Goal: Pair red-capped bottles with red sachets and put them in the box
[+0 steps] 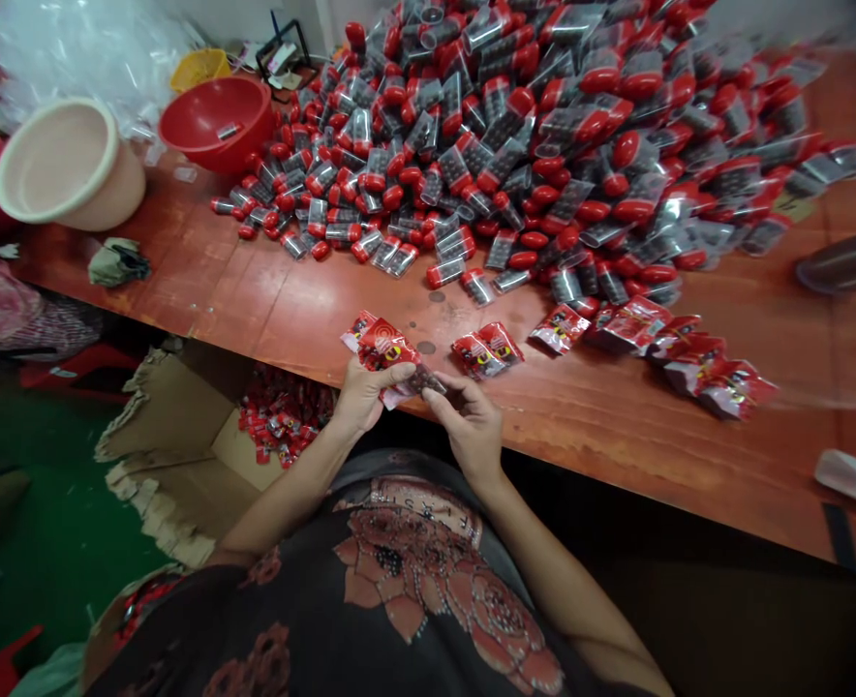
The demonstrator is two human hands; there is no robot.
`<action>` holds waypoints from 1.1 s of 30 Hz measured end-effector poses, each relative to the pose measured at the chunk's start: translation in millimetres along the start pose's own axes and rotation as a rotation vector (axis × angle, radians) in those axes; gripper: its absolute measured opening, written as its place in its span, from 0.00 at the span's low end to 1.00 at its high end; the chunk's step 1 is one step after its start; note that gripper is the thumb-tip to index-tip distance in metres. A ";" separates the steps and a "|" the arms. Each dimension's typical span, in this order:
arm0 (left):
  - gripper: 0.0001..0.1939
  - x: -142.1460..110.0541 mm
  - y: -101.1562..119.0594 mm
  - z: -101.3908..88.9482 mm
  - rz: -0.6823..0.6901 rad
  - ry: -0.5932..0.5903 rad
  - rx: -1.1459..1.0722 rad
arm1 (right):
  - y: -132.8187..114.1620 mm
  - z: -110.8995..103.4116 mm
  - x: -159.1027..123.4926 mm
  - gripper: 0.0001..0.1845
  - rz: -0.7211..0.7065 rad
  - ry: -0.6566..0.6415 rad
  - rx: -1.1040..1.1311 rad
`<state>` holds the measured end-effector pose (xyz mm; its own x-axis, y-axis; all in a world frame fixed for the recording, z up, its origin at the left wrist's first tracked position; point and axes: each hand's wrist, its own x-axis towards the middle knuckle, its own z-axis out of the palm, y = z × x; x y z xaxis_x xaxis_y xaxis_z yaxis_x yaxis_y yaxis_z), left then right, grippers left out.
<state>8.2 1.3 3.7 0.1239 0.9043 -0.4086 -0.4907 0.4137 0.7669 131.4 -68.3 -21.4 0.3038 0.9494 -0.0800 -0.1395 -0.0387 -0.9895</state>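
At the table's near edge my left hand (361,395) is closed on a shiny red printed packet (384,344), thumb on top. My right hand (473,423) pinches a small dark tube-like container (425,379) at the packet's right end. How far the container sits inside the packet is hard to see. Just beyond my right hand, a pair of red packets (487,350) lies flat on the table. Further right, several more red packets (700,363) lie in an overlapping row.
A big heap of clear containers with red caps (472,145) covers the back of the table (254,300). At the left stand a cream tub (72,165) and a red bowl (214,126), near a crumpled cloth (118,262). Below, a cardboard box (173,416) holds red packets.
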 end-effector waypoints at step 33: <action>0.32 -2.2 -0.4 -13.6 0.004 -0.084 -0.028 | -4.9 -7.7 -2.5 0.20 -0.462 -0.019 -0.269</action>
<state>-3.6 -2.3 -2.5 0.1932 0.9122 -0.3613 -0.5153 0.4077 0.7538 138.6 -72.9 -17.3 0.2589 0.8920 0.3707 0.2521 0.3081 -0.9174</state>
